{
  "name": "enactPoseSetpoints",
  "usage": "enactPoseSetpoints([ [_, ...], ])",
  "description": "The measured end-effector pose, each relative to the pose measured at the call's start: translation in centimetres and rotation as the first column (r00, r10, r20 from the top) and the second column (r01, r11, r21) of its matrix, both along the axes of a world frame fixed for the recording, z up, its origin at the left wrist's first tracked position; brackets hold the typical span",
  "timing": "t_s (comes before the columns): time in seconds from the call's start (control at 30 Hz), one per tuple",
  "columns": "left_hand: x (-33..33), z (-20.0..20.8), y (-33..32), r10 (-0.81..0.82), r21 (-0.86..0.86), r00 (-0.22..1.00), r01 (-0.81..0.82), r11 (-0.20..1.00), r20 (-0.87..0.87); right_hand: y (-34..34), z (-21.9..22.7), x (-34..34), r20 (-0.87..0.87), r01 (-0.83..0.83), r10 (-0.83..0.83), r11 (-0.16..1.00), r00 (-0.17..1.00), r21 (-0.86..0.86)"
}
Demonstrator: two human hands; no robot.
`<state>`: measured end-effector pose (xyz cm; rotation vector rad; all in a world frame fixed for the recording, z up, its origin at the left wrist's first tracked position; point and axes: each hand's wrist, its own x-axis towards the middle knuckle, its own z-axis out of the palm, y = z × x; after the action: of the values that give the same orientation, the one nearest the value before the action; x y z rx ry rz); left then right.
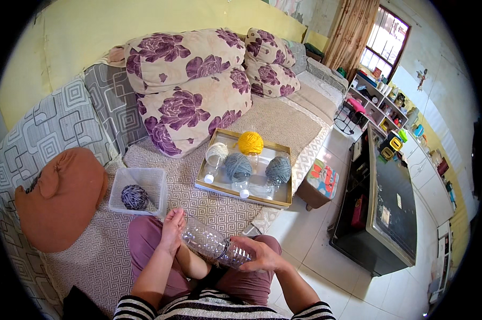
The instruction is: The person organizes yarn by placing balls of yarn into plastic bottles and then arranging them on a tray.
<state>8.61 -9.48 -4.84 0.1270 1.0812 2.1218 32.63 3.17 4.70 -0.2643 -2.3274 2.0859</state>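
A clear, empty-looking plastic bottle (205, 238) lies slantwise over my lap, between both hands. My left hand (171, 230) is closed at its upper-left end, and the fingers hide that end. My right hand (258, 254) curves around the lower-right end, thumb and fingers gripping the ribbed side. Just beyond my left hand stands a clear plastic tub (157, 180) with a ball of dark grey-purple yarn (135, 197) in it. Farther off, a shallow gold-edged box (203, 186) holds white yarn (217, 152), yellow yarn (250, 143), two grey-blue balls (238, 167) and several clear bottles with white caps.
I sit on a sofa with a patterned cover (89, 266). A brown cushion (65, 200) lies at the left, and a large floral bundle (190, 90) at the back. To the right are a small stool (316, 186) and a black glass-topped table (393, 197) on white floor tiles.
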Motion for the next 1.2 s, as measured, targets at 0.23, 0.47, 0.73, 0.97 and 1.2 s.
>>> enactPoseSetpoints([
  [0.23, 0.6, -1.2, 0.2, -0.13, -0.102, 0.981, 0.116, 0.988, -0.144, -0.2, -0.3, 0.2, -0.032, -0.005, 0.001, 0.991, 0.999, -0.135],
  [0.47, 1.9, -6.5, 0.4, -0.613, -0.454, 0.422, 0.421, 0.785, -0.668, -0.5, 0.4, 0.1, -0.034, -0.03, 0.017, 0.897, 0.999, -0.441],
  [0.73, 3.5, -4.7, 0.5, -0.764, -0.139, 0.618, 0.753, 0.643, -0.185, -0.1, -0.7, 0.1, -0.013, -0.023, 0.02, 0.966, 1.0, -0.256],
  [0.97, 5.2, 0.6, -0.9, -0.698, -0.635, 0.167, 0.31, 0.707, -0.696, -0.5, -0.6, -0.3, -0.031, 0.031, -0.045, 0.932, 0.999, -0.36],
  [1.2, 4.8, -4.9, -0.8, -0.686, -0.458, 0.496, 0.513, 0.726, -0.532, -1.9, -0.5, -1.1, -0.027, 0.11, -0.114, 0.987, 0.993, -0.118],
])
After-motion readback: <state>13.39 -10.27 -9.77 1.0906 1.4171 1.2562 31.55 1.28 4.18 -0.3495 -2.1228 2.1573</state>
